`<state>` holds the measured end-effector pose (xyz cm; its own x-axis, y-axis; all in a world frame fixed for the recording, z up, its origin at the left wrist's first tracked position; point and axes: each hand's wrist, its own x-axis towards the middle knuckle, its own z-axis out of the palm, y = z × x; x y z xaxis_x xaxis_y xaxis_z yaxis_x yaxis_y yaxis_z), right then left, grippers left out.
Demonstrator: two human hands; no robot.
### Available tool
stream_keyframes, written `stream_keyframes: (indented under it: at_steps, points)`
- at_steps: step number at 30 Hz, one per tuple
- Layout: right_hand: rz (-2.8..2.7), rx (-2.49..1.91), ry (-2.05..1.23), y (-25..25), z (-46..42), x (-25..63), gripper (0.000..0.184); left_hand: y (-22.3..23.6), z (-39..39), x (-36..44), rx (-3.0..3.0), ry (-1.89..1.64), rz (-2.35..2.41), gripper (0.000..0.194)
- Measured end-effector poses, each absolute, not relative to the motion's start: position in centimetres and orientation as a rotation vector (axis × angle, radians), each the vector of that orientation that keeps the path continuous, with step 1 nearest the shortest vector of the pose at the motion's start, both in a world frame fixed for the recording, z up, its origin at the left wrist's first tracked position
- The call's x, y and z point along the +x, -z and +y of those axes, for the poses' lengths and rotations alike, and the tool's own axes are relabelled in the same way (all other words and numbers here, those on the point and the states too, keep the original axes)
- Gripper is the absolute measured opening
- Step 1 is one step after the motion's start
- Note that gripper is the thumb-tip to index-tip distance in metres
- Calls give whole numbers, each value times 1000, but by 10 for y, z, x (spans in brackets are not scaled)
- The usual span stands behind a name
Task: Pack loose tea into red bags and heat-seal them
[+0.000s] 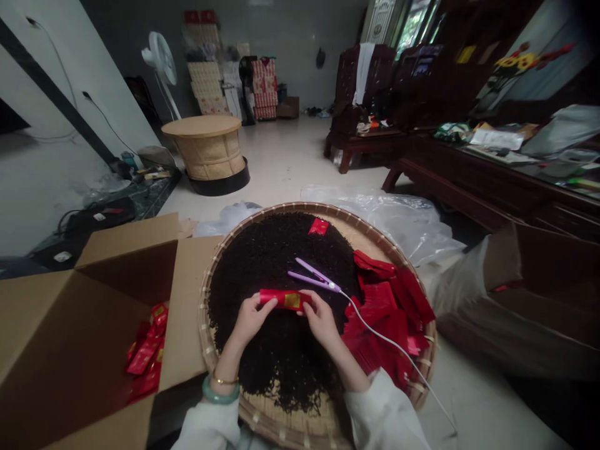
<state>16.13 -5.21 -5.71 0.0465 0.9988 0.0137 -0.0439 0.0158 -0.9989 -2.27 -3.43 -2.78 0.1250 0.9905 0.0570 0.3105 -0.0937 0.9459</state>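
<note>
A red packet (282, 299) with a gold label is stretched sideways between my two hands, above a heap of dark loose tea leaves (262, 250). My left hand (252, 317) pinches its left end, and my right hand (322, 316) grips the right end. Just beyond the packet, a purple hair straightener (316, 276) lies on the leaves with its jaws apart and a white cord running off to the right. Several flat red packets (384, 306) are piled to the right in the round woven bamboo tray (335, 209). One small red packet (319, 226) rests at the heap's far side.
An open cardboard box (42, 325) at left contains several red packets (150, 350). Another box (539, 275) stands at right. Clear plastic sheeting (398, 219) lies behind the tray. Farther off are a bamboo drum-shaped stand (210, 150), a white fan (162, 59) and a dark wooden table (445, 169).
</note>
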Motion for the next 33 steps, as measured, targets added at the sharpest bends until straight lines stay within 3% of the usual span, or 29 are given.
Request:
stream_keyframes:
  at_steps: [10,17,22,25,30,33]
  points:
    - [-1500,-1177,-786,21,-59,171,29,9,-44,-23,2017,-793,1263,19]
    - [-2127,-791,-874,-22,-57,165,51,-10,-45,-18,2212,-699,1063,22]
    - [-2240,-904,-764,-13,-48,164,18,-12,-37,-17,2126,-944,1030,37]
    - [-2340,-853,-579,-8,-52,159,7,-14,-33,-12,2150,-1032,1049,50]
    - [-2313,-812,-280,-6,-64,147,22,-19,-30,-4,2163,-1118,1014,61]
    - [-2356,-867,-389,-3,-64,147,20,-19,-30,-2,2144,-1116,985,63]
